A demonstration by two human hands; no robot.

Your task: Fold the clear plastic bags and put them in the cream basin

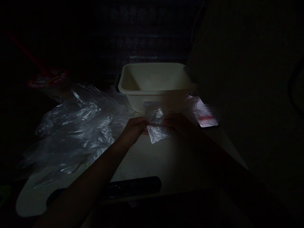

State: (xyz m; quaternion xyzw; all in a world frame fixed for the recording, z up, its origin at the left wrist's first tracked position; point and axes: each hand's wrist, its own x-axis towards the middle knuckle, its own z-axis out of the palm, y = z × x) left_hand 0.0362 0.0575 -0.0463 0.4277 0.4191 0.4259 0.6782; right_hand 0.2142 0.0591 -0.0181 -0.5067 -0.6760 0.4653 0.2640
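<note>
The scene is very dark. A small clear plastic bag [155, 125] hangs between my two hands over the pale table [152, 161]. My left hand [134, 128] pinches the bag's left side with closed fingers. My right hand [179, 123] grips its right side, fingers closed, mostly in shadow. Just behind the bag stands a cream plastic tub [154, 84].
A heap of crumpled clear plastic [76, 126] covers the table's left side. A pink and white packet [203, 114] lies right of the tub. A long dark object [123, 188] lies near the front edge. A dark mass fills the right.
</note>
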